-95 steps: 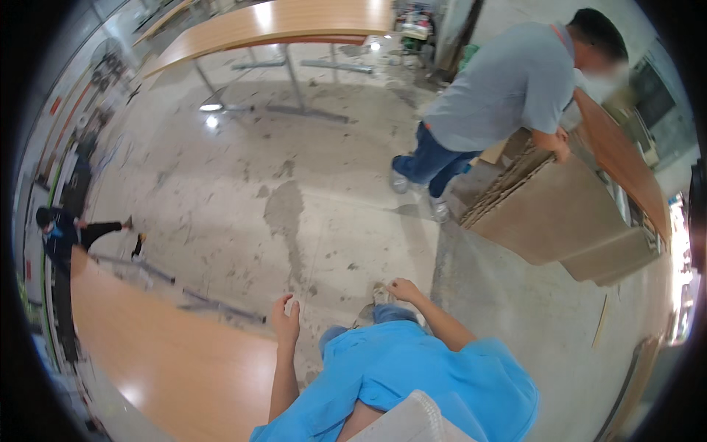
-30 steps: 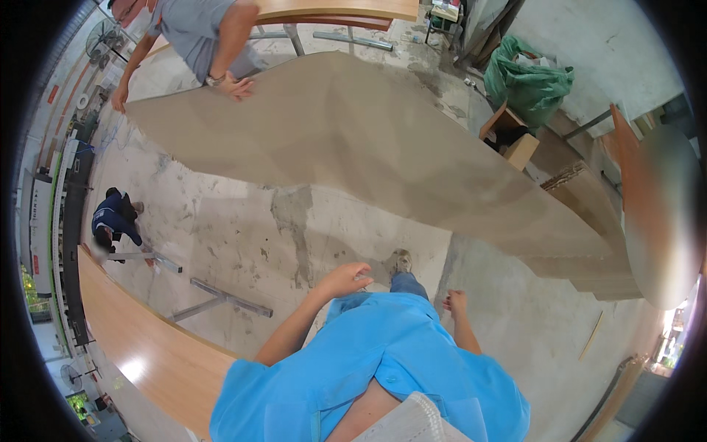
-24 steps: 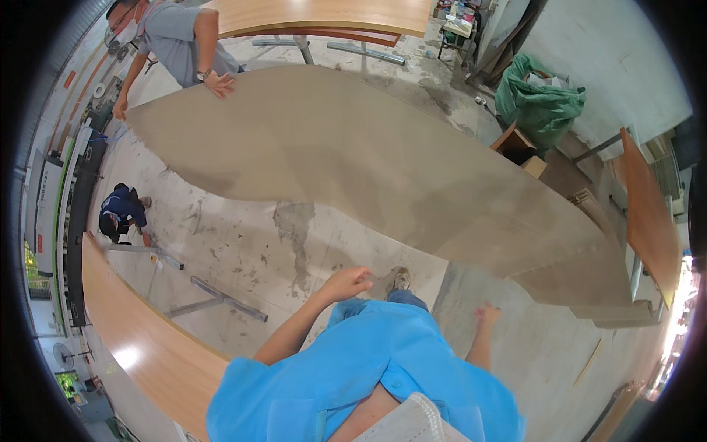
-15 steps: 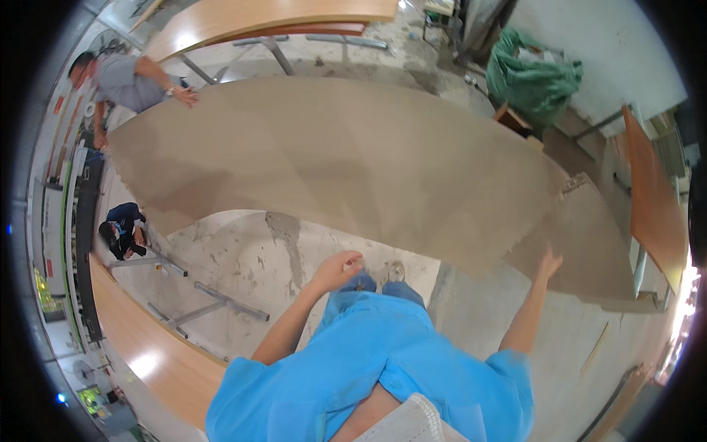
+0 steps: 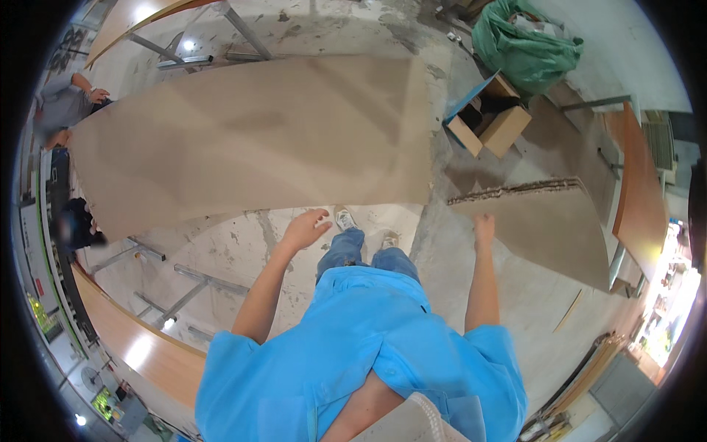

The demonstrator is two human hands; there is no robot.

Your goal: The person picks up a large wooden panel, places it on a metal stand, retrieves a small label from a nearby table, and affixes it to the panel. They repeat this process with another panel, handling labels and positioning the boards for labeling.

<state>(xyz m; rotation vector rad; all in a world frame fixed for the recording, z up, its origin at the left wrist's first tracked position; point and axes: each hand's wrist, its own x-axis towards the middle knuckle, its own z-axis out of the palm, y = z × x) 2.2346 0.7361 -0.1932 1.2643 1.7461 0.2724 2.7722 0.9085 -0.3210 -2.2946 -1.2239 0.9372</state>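
Observation:
A large brown cardboard sheet (image 5: 250,140) lies across the floor ahead of me. My left hand (image 5: 305,229) is held out just short of its near edge, fingers apart and nothing in them. My right hand (image 5: 483,230) is over the near left corner of a stack of brown cardboard sheets (image 5: 549,225). Its fingers point forward, apart, with nothing seen in them; whether they touch the stack I cannot tell. At the far left end of the large sheet, a co-worker in grey (image 5: 66,107) has hands near its edge.
An open cardboard box (image 5: 490,121) and a green sack (image 5: 524,48) stand at the back right. Wooden-topped tables rise at the far left (image 5: 136,18), near left (image 5: 132,331) and right (image 5: 641,184). Metal legs (image 5: 199,283) jut over the floor. Another person (image 5: 79,225) crouches at left.
The large sheet has slid left and down, away from the stack, baring the box and the stack's torn edge. My right hand has moved left; my left hand has moved slightly forward and left.

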